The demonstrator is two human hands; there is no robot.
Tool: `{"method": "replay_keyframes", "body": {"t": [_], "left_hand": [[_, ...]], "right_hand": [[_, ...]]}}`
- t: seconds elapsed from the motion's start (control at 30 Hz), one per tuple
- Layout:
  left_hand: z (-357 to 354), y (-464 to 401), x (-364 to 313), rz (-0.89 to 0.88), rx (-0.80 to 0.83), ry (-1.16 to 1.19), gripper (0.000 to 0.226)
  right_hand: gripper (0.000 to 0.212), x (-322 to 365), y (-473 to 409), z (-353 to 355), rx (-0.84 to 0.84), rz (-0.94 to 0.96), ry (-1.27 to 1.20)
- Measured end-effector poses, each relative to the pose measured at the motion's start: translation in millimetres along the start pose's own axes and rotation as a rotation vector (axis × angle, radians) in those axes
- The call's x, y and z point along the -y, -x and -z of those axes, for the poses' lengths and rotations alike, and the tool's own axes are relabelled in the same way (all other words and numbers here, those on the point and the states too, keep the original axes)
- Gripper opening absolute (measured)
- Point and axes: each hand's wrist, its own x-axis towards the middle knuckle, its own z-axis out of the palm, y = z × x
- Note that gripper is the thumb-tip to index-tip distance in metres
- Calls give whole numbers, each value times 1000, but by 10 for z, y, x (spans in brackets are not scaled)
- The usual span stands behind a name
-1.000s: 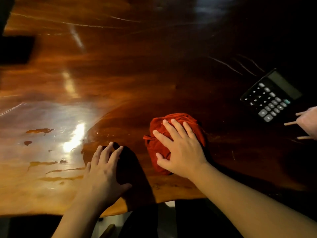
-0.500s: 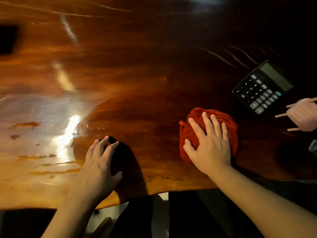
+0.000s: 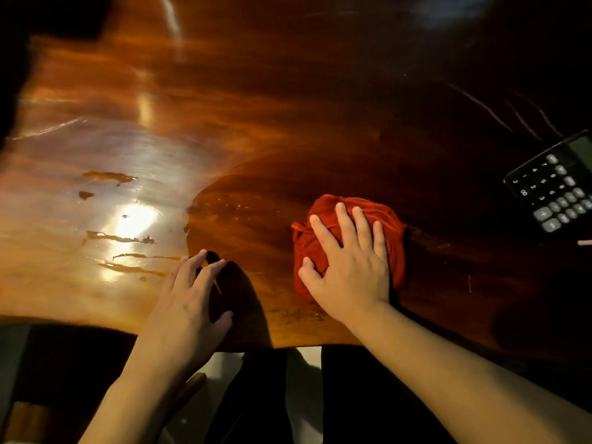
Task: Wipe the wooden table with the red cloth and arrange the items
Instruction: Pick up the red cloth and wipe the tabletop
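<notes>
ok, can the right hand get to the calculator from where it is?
Probably yes. The right hand lies flat on the red cloth, and only bare table separates it from the calculator.

Dim indoor room, likely a home or small office, though hard to tell which. Big glossy wooden table (image 3: 288, 123) with a wavy natural near edge, polished dark red-brown, scratched at the far right, mirroring a lamp glare at the near left. Black desk calculator (image 3: 554, 187) lying at the right edge, hinting at desk or counter work. Pale floor (image 3: 301, 373) glimpsed below the near edge. Surroundings otherwise lost in darkness, with no walls or other furniture made out.
</notes>
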Motion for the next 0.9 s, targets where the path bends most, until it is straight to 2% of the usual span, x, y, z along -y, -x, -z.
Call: {"method": "replay_keyframes", "body": {"t": [0.3,0.53,0.67,0.9], "left_hand": [[-1,19,105,68,11,-27,91],[-31,-47,6,69,56,-94,98],[12,-211,-152,34,107,-164,110],[-157,-446,-578,60,250,-317,159]], "right_hand": [[72,735,40,-57,102,293,-77],[68,579,73,-116,137,528,-76],[68,396,113,-90,133,497,-85],[70,-322,294,28,104,293,-82]]}}
